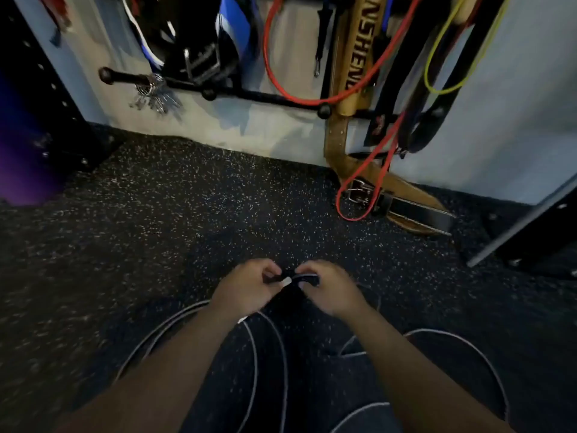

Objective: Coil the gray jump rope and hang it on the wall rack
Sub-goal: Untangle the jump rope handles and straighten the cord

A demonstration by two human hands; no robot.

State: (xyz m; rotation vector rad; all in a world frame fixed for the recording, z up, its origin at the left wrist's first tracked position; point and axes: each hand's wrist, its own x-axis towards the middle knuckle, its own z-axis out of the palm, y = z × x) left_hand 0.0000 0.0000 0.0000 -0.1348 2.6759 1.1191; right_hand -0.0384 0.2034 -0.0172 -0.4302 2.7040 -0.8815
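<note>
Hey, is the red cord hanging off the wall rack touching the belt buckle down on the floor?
Cannot tell. In the head view the red cord crosses over the belt buckle, but one downward angle cannot show contact or a gap.

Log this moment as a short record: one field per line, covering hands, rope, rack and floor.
left hand: closed on the dark handles, held low in front of the body
right hand: closed on the same handle bundle, touching the left
handles: dark, pinched between both hands; blurred
gray jump rope: hangs in loose loops below the hands, not yet on the rack
wall rack: black bar with knobbed pegs, on the wall ahead
on the rack: key ring, red cord, tan belt, yellow cord
floor: dark, speckled
</note>
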